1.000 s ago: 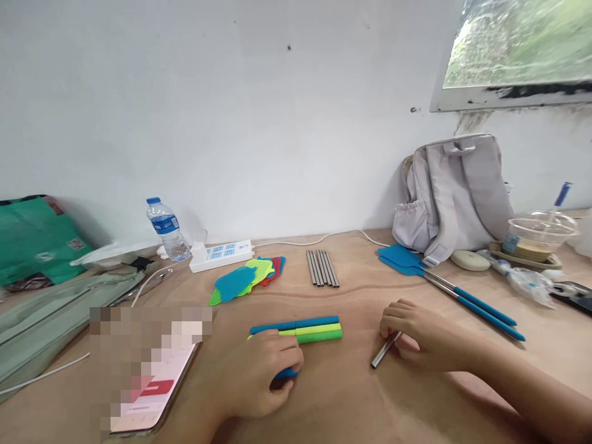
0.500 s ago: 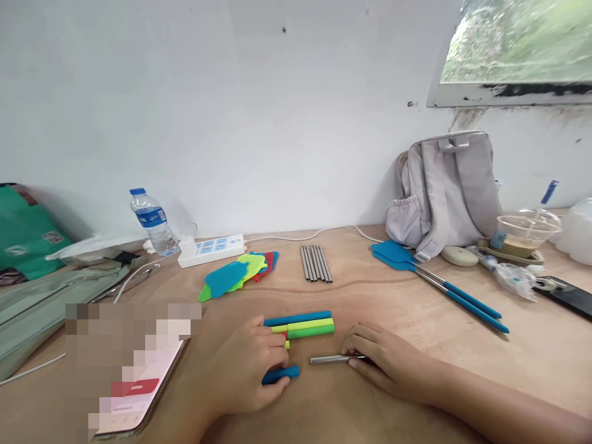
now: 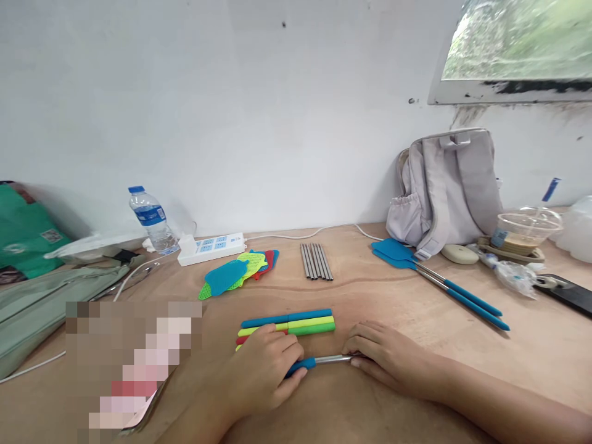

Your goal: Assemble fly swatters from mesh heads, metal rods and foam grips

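Note:
My left hand (image 3: 266, 370) is closed on a short blue handle sleeve (image 3: 301, 366) lying on the wooden table (image 3: 416, 308). My right hand (image 3: 383, 357) pinches a thin metal rod (image 3: 330, 359) whose left end meets the sleeve. Just behind the hands lie several coloured sleeves (image 3: 296, 322), blue, yellow-green, green and red, side by side. Farther back sit a row of bare metal rods (image 3: 316, 269) and a heap of mesh swatter heads (image 3: 238, 274) in blue, yellow and red.
Two assembled blue swatters (image 3: 439, 285) lie at the right, near a grey backpack (image 3: 446, 188), a plastic cup (image 3: 522, 231) and a phone (image 3: 571, 293). A water bottle (image 3: 150, 219), a power strip (image 3: 210, 248) and a green bag (image 3: 50, 302) stand at the left.
The metal rod in my right hand swung level and moved left. My left hand brought the blue sleeve up to it, so rod end and sleeve now meet.

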The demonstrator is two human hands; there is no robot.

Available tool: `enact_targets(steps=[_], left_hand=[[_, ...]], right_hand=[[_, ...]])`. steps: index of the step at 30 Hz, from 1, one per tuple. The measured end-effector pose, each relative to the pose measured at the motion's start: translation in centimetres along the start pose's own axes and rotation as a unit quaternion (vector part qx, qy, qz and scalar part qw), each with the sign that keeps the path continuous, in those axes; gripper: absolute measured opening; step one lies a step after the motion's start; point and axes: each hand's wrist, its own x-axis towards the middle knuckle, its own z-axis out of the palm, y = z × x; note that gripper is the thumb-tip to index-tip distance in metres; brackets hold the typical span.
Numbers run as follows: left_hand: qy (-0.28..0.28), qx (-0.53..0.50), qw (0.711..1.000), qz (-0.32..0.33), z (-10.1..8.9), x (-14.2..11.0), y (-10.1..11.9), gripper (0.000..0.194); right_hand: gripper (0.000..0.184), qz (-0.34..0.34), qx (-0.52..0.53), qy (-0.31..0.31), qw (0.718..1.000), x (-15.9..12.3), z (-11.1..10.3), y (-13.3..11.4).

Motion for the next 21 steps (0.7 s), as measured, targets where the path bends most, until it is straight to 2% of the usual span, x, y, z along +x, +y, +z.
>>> enact_targets(steps=[2,4,7,9,12,14,18,21], left_hand=[[0.014,0.018,1.000,-0.006,0.2,0.1,0.0,0.015],[0.053,0.046,0.998,-0.003,0.4,0.2,0.1,0.017],[0.122,0.093,0.988,0.012,0.4,0.4,0.5,0.023],[0.146,0.106,0.984,0.011,0.4,0.6,1.1,0.027],[0.133,0.065,0.989,-0.010,0.9,0.9,2.6,0.024],[0.125,0.041,0.991,-0.011,1.7,1.1,3.6,0.020],[0.136,0.049,0.989,-0.044,3.4,1.5,5.1,0.018],[0.136,0.051,0.988,-0.060,3.8,1.7,5.6,0.014]], right_hand=[[0.023,-0.013,-0.035,0.014,0.999,0.0,0.0,0.3],[0.026,-0.019,-0.069,0.027,0.997,-0.1,-0.1,0.6],[0.027,0.013,-0.076,0.021,0.997,-0.3,-0.7,0.7],[0.026,0.041,-0.054,0.012,0.998,-0.6,-1.0,0.4],[0.018,0.064,-0.022,0.014,0.998,-0.8,-0.9,-0.7],[0.025,0.068,-0.005,0.014,0.998,-0.8,-0.4,-1.4],[0.020,0.075,0.011,0.024,0.997,-0.3,0.8,-2.0],[0.017,0.079,0.020,0.036,0.996,-0.1,1.2,-2.0]])
